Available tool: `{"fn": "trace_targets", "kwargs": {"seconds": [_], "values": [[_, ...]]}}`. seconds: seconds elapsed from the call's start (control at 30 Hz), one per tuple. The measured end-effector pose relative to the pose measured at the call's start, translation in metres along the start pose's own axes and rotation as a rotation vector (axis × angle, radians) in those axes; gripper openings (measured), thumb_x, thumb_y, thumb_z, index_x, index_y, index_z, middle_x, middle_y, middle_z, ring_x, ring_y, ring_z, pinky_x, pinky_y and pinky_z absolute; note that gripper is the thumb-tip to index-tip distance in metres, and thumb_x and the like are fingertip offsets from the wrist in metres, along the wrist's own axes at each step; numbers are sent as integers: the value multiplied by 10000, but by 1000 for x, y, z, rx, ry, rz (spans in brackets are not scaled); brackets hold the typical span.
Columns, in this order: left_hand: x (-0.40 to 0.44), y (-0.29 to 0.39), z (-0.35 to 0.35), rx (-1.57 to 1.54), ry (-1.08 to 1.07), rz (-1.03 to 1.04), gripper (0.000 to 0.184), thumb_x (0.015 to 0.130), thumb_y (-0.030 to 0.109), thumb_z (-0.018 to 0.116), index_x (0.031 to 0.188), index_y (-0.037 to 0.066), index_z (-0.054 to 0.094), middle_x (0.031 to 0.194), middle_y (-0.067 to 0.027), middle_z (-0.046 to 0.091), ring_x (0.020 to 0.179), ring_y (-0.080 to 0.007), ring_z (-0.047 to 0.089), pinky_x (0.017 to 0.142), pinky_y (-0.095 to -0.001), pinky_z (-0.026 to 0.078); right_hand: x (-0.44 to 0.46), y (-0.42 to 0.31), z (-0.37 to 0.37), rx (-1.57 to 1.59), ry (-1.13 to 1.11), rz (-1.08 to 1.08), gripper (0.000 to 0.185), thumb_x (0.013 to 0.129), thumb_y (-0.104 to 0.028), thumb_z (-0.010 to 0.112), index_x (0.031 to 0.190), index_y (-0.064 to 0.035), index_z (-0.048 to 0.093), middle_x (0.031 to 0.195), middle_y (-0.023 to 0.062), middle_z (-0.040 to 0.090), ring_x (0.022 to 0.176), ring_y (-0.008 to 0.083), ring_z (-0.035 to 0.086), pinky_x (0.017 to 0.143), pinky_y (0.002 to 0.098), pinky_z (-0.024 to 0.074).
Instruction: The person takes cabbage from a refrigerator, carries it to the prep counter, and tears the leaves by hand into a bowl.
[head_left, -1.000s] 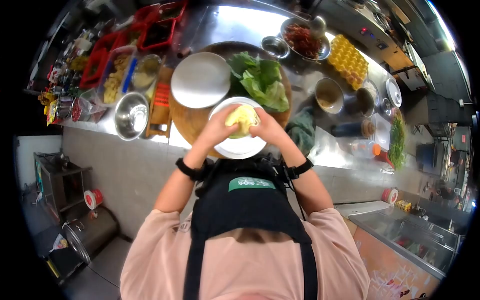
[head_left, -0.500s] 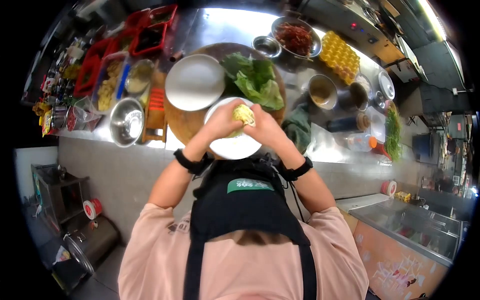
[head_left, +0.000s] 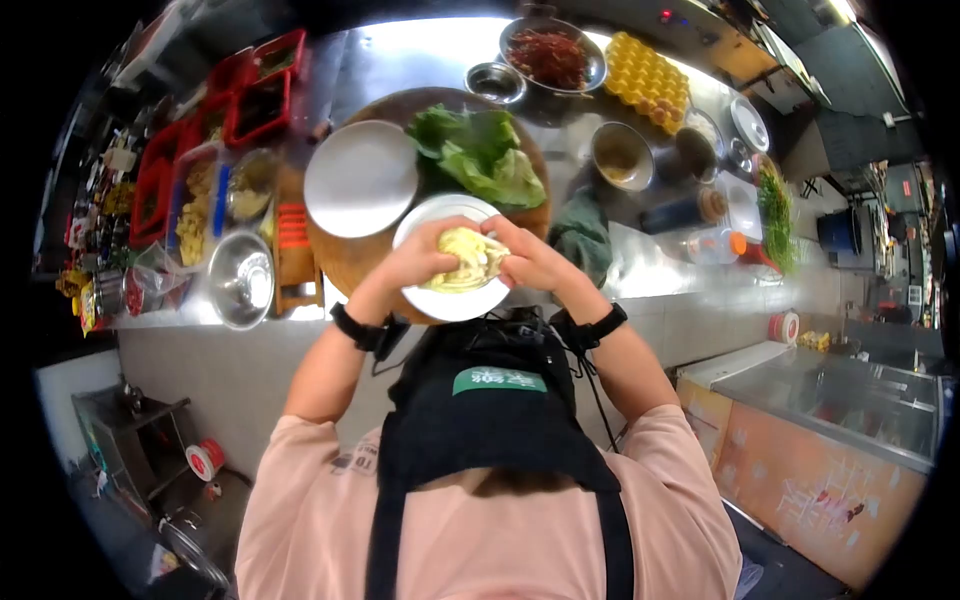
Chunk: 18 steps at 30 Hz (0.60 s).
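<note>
My left hand and my right hand face each other with curled fingers around a loose clump of pale yellow shreds, which looks like shredded cabbage. They hold it over a white plate at the near edge of a round wooden board. Part of that plate is hidden by the hands and the clump. A larger white plate lies bare to the left on the board. Green leaves, like lettuce or cabbage, rest behind my right hand.
A steel bowl stands left of the board, with red baskets behind it. A dark green cloth lies to the right. Farther back are a bowl of dried red chillies and a yellow egg tray. An orange-capped bottle lies rightward.
Both hands have opened out around the clump; it was compact between them and now looks wider and looser. The whole view has shifted slightly, moving the board and plates left.
</note>
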<state>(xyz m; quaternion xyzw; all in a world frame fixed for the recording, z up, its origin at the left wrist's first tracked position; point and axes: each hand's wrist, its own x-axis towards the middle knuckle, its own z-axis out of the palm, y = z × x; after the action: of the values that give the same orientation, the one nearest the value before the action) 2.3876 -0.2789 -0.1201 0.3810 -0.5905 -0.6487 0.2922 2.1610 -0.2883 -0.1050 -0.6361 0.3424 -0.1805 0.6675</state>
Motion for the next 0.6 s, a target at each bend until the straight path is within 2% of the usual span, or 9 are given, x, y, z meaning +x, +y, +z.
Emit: {"fn": "trace_targets", "kwargs": {"seconds": [0.03, 0.13, 0.27, 0.37, 0.4, 0.43, 0.5, 0.53, 0.6], "values": [[0, -2, 2, 0, -16, -6, 499, 640, -42, 525, 1133, -21, 590, 1039, -61, 633, 940, -121, 601, 875, -251, 482, -1, 6, 3, 91, 27, -28, 489, 721, 29, 402, 1206, -30, 411, 685, 26, 545, 523, 94, 493, 488, 228, 387], [1, -10, 6, -193, -9, -19, 505, 641, -40, 508, 1141, -34, 580, 1042, -55, 634, 927, -106, 611, 867, -244, 490, -1, 22, 8, 355, 41, -55, 426, 724, 19, 423, 1146, -32, 447, 716, 37, 533, 508, 81, 471, 453, 229, 368], [-2, -4, 13, -207, 27, -22, 506, 639, -42, 509, 1140, -33, 578, 1036, -53, 633, 926, -106, 611, 865, -244, 490, 0, 25, 10, 461, 65, -75, 409, 723, 31, 404, 1122, -42, 452, 726, 26, 521, 495, 56, 426, 438, 207, 317], [-3, 3, 15, -166, 129, -71, 496, 644, -37, 520, 1136, -27, 581, 1027, -47, 629, 926, -104, 605, 863, -244, 488, 11, 28, 11, 32, 328, -364, 339, 724, -26, 462, 1062, -31, 439, 752, 104, 551, 533, 205, 521, 528, 339, 444], [-1, 8, 12, -91, 144, -86, 490, 646, -37, 527, 1133, -24, 582, 1023, -44, 627, 925, -103, 602, 860, -243, 487, 7, 24, 9, -235, 416, -365, 307, 730, -80, 523, 1020, -32, 436, 746, 187, 580, 589, 363, 581, 603, 456, 480], [-1, 14, 10, -18, 161, -107, 485, 647, -37, 534, 1130, -20, 583, 1020, -42, 624, 923, -102, 598, 856, -243, 486, 7, 10, 5, -236, 408, -376, 307, 730, -80, 523, 1020, -32, 436, 746, 187, 580, 589, 363, 581, 603, 456, 480], [1, 35, 9, 105, 162, -120, 491, 661, -48, 545, 1150, -15, 575, 1024, -36, 624, 925, -103, 595, 849, -248, 487, 3, -7, 3, -546, 381, -294, 290, 735, -94, 538, 999, -16, 448, 701, 231, 571, 665, 422, 601, 624, 477, 470], [4, 42, 9, 118, 186, -107, 485, 675, -49, 550, 1159, -14, 574, 1026, -35, 624, 931, -103, 594, 848, -249, 486, 4, -15, -2, -567, 384, -336, 302, 735, -108, 565, 1002, -24, 455, 712, 265, 581, 713, 461, 579, 640, 505, 462], [4, 57, 9, 143, 215, -90, 479, 690, -50, 554, 1167, -13, 572, 1028, -35, 623, 936, -104, 594, 847, -250, 486, 3, -33, -7, -609, 385, -345, 303, 736, -127, 570, 1000, -34, 454, 713, 248, 596, 707, 458, 586, 637, 521, 464]]}}
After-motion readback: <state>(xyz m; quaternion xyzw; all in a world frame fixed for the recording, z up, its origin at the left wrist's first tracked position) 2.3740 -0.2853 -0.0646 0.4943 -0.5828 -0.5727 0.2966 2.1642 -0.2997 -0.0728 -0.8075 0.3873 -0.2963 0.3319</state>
